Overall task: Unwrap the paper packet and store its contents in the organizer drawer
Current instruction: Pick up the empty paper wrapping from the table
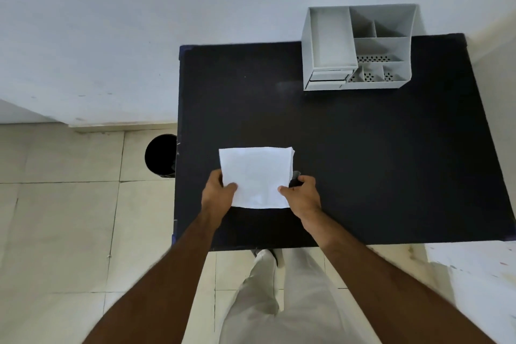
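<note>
A white folded paper packet (257, 176) is held over the near part of the black table (363, 162). My left hand (217, 190) grips its left edge, thumb on top. My right hand (303, 193) grips its right edge, thumb on top; a small dark thing shows at its fingers just under the paper's right side, and I cannot tell what it is. The packet's contents are hidden. The grey organizer (360, 47) stands at the table's far right, with its small drawer (328, 79) at the lower left front, nearly closed.
A black round bin (160, 155) stands on the tiled floor just left of the table. A white wall runs behind the table. My light trousers and a shoe show below the table's near edge.
</note>
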